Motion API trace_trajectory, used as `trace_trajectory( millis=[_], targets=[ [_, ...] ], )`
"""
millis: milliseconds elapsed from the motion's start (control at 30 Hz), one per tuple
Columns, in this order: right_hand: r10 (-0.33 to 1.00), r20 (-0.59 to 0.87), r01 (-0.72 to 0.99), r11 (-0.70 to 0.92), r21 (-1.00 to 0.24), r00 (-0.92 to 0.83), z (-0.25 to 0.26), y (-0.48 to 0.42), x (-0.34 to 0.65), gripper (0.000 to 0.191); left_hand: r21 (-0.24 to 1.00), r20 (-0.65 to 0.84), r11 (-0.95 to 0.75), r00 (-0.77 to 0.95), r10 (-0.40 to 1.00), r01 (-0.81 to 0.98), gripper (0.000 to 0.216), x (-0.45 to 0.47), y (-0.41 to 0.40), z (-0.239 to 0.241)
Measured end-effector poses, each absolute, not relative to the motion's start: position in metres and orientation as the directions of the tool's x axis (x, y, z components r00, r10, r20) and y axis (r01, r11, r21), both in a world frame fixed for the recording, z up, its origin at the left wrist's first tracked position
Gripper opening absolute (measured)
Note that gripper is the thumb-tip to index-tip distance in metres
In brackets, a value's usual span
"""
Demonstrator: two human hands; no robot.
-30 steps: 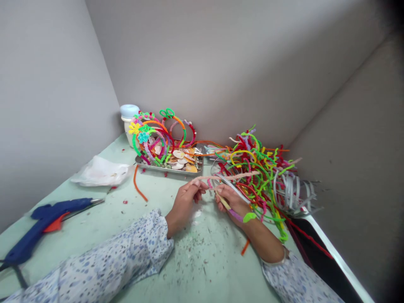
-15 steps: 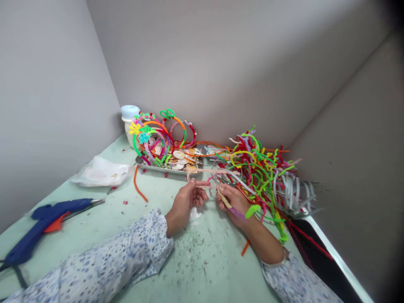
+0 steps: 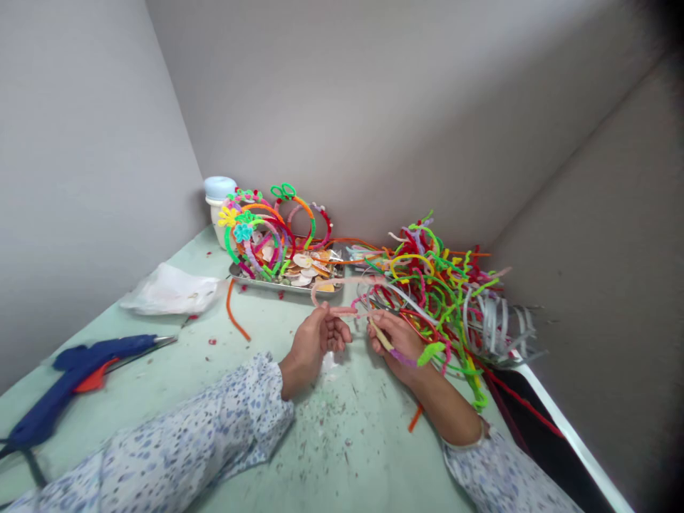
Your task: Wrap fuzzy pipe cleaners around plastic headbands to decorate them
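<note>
In the middle of the table my left hand point(image 3: 319, 340) pinches a fuzzy pink pipe cleaner point(image 3: 342, 311) between thumb and forefinger, the other fingers curled. A pale pink strand point(image 3: 347, 281) curves above both hands. My right hand point(image 3: 396, 338), close by on the right, is closed on a headband wrapped in pipe cleaner, pale yellow at the fingers, then purple point(image 3: 402, 358) and bright green toward the wrist. How the pink strands join the headband between the fingertips is too blurred to tell.
Finished-looking colourful headbands point(image 3: 256, 242) stand in a metal tray point(image 3: 286, 288) of shells and buttons. A tangle of pipe cleaners point(image 3: 443, 278) and grey bare bands point(image 3: 496, 320) lie right. A blue glue gun point(image 3: 80, 370), a plastic bag point(image 3: 171, 291) and a lidded jar point(image 3: 219, 203) are left.
The pale pink strand above the hands has shifted slightly left and up. Both hands keep nearly the same place and grip.
</note>
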State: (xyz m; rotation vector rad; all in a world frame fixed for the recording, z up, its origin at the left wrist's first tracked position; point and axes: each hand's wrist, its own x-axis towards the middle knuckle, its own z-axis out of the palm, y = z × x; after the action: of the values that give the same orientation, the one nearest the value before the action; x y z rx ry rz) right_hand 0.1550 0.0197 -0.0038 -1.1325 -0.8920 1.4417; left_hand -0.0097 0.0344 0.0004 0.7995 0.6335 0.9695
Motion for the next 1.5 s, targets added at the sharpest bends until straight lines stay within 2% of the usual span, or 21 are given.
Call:
trace_trajectory(
  millis=[133, 233, 400, 600, 1033, 1233, 1500],
  targets=[
    [0.984, -0.176, -0.315, -0.166, -0.934, 0.003, -0.006, 0.02, 0.155, 0.015, 0.81, -0.121, 0.346, 0.444, 0.888, -0.473, 0.049, -0.011, 0.036, 0.0],
    [0.989, -0.148, -0.299, -0.146, -0.943, -0.016, -0.009, 0.021, 0.156, 0.015, 0.849, -0.099, 0.305, 0.438, 0.894, -0.431, 0.045, -0.01, 0.034, 0.002],
    [0.994, -0.085, -0.213, -0.1, -0.972, -0.075, -0.013, 0.019, 0.156, 0.016, 0.953, -0.056, 0.164, 0.384, 0.922, -0.254, 0.032, -0.007, 0.032, 0.003],
    [0.993, -0.042, -0.079, -0.051, -0.996, -0.107, -0.008, 0.012, 0.151, 0.016, 0.984, -0.058, 0.118, 0.382, 0.922, -0.136, 0.025, -0.004, 0.033, 0.003],
    [0.994, -0.046, -0.011, -0.047, -0.999, -0.102, -0.003, 0.009, 0.149, 0.016, 0.976, -0.094, 0.156, 0.356, 0.93, -0.151, 0.019, -0.006, 0.035, -0.001],
    [0.988, -0.032, -0.026, -0.037, -0.999, -0.148, -0.006, 0.009, 0.148, 0.016, 0.976, -0.039, 0.128, 0.432, 0.901, -0.179, 0.017, -0.006, 0.032, 0.004],
    [0.984, -0.045, -0.034, -0.051, -0.998, -0.174, -0.003, 0.008, 0.15, 0.018, 0.981, -0.04, 0.122, 0.449, 0.893, -0.154, 0.012, -0.007, 0.036, -0.004]
  ],
)
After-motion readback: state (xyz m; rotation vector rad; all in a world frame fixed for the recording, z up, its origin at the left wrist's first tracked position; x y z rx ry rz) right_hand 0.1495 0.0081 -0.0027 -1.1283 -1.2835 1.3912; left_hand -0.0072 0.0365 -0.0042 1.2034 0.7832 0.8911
